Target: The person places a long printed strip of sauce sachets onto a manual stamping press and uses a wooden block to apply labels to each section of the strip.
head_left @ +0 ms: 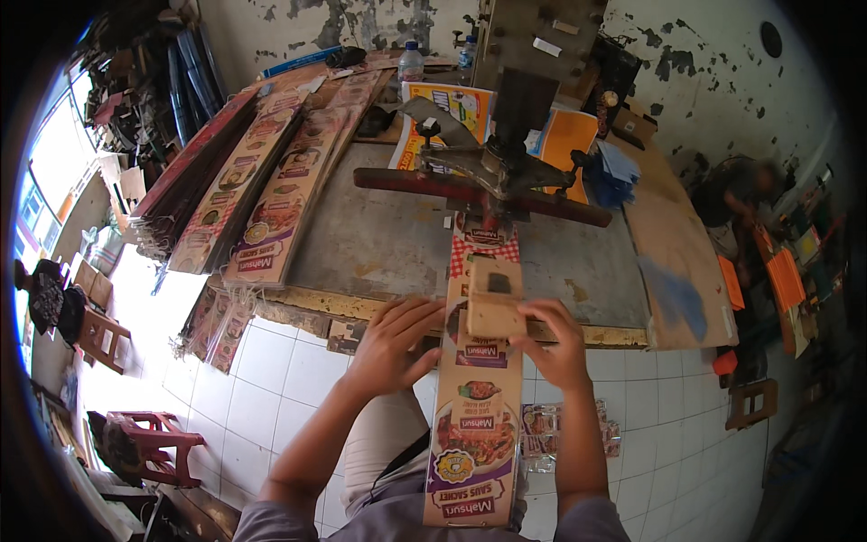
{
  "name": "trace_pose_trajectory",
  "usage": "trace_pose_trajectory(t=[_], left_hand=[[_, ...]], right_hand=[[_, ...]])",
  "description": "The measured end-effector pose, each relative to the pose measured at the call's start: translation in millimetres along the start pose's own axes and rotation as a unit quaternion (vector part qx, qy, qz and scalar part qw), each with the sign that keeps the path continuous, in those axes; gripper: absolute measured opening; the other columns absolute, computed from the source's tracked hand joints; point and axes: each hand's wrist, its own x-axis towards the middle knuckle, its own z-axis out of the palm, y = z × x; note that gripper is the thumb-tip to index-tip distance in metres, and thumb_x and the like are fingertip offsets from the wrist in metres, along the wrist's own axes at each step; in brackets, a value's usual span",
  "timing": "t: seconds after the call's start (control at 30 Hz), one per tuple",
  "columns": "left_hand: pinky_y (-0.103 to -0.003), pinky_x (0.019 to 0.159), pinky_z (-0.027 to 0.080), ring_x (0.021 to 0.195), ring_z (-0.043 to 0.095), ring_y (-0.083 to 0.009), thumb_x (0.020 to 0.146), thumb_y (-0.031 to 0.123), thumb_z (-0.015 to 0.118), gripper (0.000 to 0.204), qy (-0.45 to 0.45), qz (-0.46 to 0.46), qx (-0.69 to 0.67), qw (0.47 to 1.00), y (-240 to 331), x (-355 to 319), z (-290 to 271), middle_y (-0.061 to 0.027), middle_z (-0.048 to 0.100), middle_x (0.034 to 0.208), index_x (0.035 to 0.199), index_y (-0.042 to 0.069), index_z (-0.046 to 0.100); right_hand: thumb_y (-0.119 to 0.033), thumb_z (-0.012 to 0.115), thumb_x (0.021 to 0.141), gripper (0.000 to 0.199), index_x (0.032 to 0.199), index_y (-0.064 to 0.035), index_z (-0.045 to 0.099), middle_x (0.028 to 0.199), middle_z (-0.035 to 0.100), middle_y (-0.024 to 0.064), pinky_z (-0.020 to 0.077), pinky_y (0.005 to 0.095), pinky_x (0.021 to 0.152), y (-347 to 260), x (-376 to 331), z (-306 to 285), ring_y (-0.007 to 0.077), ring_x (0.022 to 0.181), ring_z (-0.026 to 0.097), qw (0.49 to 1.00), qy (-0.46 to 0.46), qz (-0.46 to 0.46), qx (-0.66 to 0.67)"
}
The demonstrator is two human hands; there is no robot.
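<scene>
At the centre of the frame, a person seated at a worn grey workbench (379,239) holds one long printed cardboard strip (476,425) that runs from the lap up onto the bench and under a metal press (506,167) with a red crossbar. The left hand (390,343) lies against the strip's left edge, fingers spread flat and holding nothing closed. The right hand (553,343) touches the right side of one small wooden block (494,296) sitting on the strip at the bench edge, fingers curled loosely around it. Toward the upper left, two stacks of similar printed strips (280,194) lie side by side on the bench. Two plastic bottles (411,61) stand at the top. A red stool (153,443) sits at lower left, and another person (736,194) crouches at right.
</scene>
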Motion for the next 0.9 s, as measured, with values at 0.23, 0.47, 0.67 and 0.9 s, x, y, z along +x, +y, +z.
trace_pose_trajectory(t=[0.23, 0.47, 0.67, 0.9], left_hand=[[-0.06, 0.132, 0.012, 0.164, 0.029, -0.0373, 0.098, 0.037, 0.068, 0.07, 0.072, -0.114, 0.169, 0.976, -44, -74, 27, -0.0151, 0.042, 0.171, 0.159, 0.008, 0.05], [-0.069, 0.13, 0.008, 0.161, 0.025, -0.0493, 0.094, 0.041, 0.073, 0.075, 0.199, -0.097, 0.174, 0.96, -81, -83, 89, -0.0227, 0.038, 0.171, 0.156, 0.006, 0.049], [-0.071, 0.129, 0.008, 0.16, 0.024, -0.0508, 0.096, 0.04, 0.073, 0.071, 0.262, -0.073, 0.2, 0.941, -97, -81, 111, -0.0243, 0.038, 0.169, 0.153, 0.007, 0.046], [-0.071, 0.129, 0.006, 0.16, 0.024, -0.0492, 0.094, 0.039, 0.076, 0.07, 0.261, -0.058, 0.219, 0.938, -105, -86, 114, -0.0229, 0.04, 0.168, 0.151, 0.008, 0.049]], right_hand=[[-0.018, 0.087, 0.092, 0.039, 0.124, -0.0027, 0.072, 0.123, 0.073, 0.0109, 0.0543, 0.0427, 0.101, 35, -76, -87, 0.0272, 0.114, 0.07, 0.962, 0.213, 0.062, -0.157], [-0.015, 0.082, 0.097, 0.036, 0.129, -0.005, 0.07, 0.13, 0.068, 0.0112, 0.0519, 0.0442, 0.105, 94, -88, -113, 0.0303, 0.121, 0.066, 0.898, 0.328, 0.143, -0.256], [-0.026, 0.065, 0.108, 0.039, 0.142, -0.0069, 0.063, 0.159, 0.049, 0.0137, 0.0305, 0.0589, 0.124, 82, -87, -53, 0.0363, 0.152, 0.039, 0.845, 0.346, 0.057, -0.403], [-0.043, 0.046, 0.114, 0.053, 0.152, -0.0046, 0.045, 0.168, 0.035, 0.0193, 0.0153, 0.0699, 0.126, 128, -113, 37, 0.0449, 0.16, 0.02, 0.867, 0.299, -0.042, -0.396]])
